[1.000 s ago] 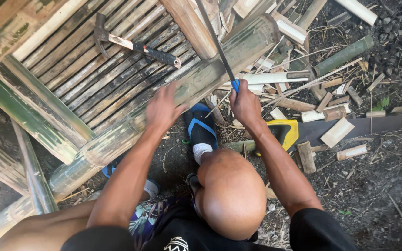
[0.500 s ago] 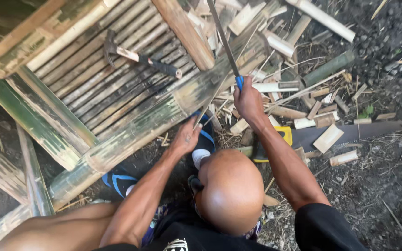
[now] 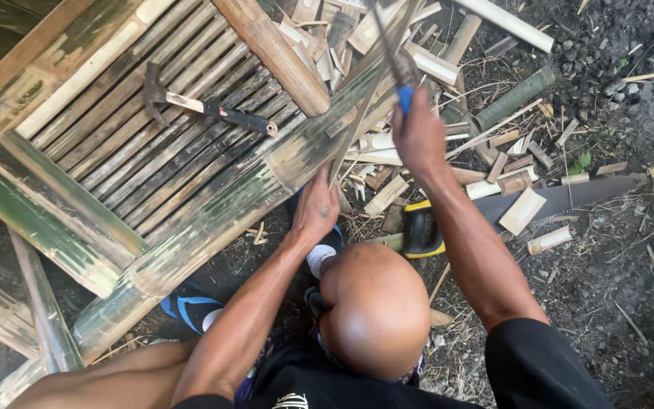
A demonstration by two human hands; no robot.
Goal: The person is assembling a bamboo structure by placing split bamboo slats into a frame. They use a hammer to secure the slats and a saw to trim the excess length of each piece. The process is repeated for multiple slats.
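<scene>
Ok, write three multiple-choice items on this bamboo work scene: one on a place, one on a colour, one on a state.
1. Where does the hammer lie?
A. on the bamboo slat panel
B. on the dirt
C. in a hand

2. What colour is the grip of the blade in the right hand?
A. red
B. blue
C. white

3. What is the left hand doing?
A. hanging free
B. holding the saw
C. gripping a thin bamboo strip

Answers: A, the hammer rests on the slats; B, blue shows above the fist; C, the fingers close on the strip's lower end.
</scene>
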